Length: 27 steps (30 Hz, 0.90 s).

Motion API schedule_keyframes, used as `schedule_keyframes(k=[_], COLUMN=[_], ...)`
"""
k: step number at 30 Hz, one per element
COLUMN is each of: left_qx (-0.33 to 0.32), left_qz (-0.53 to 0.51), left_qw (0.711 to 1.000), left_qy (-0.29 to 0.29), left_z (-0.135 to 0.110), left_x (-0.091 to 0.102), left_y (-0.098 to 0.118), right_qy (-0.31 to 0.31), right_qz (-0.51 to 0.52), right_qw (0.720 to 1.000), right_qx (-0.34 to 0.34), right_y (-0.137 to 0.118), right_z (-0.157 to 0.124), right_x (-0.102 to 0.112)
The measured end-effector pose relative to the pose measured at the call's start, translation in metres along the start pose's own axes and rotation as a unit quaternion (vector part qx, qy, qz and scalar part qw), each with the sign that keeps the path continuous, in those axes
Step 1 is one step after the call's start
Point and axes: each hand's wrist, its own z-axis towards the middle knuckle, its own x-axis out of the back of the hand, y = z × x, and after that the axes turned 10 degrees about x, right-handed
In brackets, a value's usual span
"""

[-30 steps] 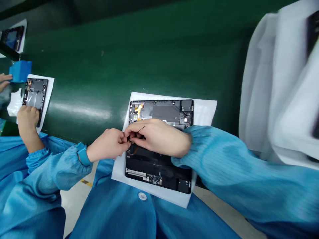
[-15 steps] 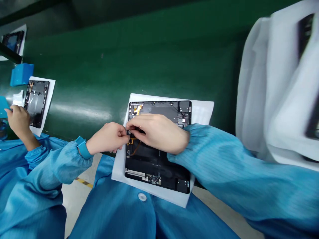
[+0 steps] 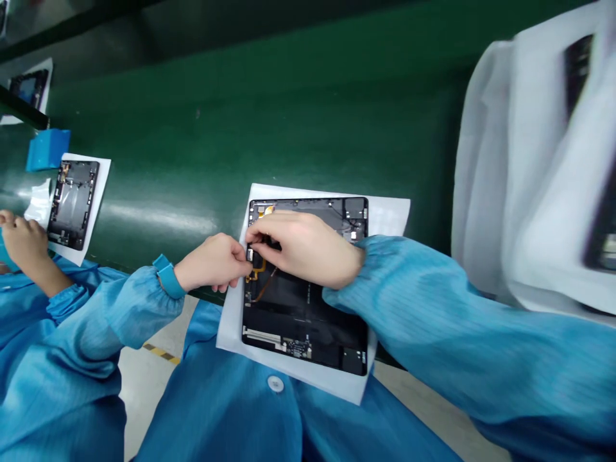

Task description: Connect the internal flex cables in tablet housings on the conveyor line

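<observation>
An opened tablet (image 3: 312, 321) with its inner parts bare lies on a white foam sheet (image 3: 389, 215) in front of me. My right hand (image 3: 303, 247) reaches over it from the right, thumb and forefinger pinched at its left edge; whatever they pinch is too small to make out. My left hand (image 3: 216, 262) is closed at the same edge, its fingertips beside a small connector and an orange flex cable (image 3: 258, 269). I cannot tell what, if anything, the left fingers hold. A blue band (image 3: 168, 277) circles my left wrist.
The green bench (image 3: 298, 122) runs across the view. On the left, a co-worker's hand (image 3: 26, 244) is near another opened tablet (image 3: 74, 202) on foam, with a blue box (image 3: 48, 149) behind. White foam sheets (image 3: 520, 167) holding dark panels stand at the right.
My right hand has shifted slightly up along the tablet's left edge, and its fingertips stand a little farther from my left fingers. The co-worker's hand has moved left.
</observation>
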Motion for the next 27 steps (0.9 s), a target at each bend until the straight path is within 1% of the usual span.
schedule_keyframes(k=[9, 16, 27], left_qx=[-0.031, -0.04, -0.05], left_qz=[-0.008, -0.015, 0.001], left_qw=[0.999, 0.999, 0.999], left_qy=[0.041, 0.015, 0.018], left_z=[0.0009, 0.0046, 0.0045], left_x=[0.004, 0.0062, 0.009], left_y=[0.0002, -0.0001, 0.0024], right_qy=[-0.002, 0.008, 0.012], right_qz=[0.042, 0.057, 0.066], right_qw=[0.999, 0.998, 0.997], right_qx=[-0.027, -0.025, -0.031], right_y=[0.0052, 0.0069, 0.0089], right_z=[0.0099, 0.0103, 0.0104], right_x=[0.0077, 0.0071, 0.0095])
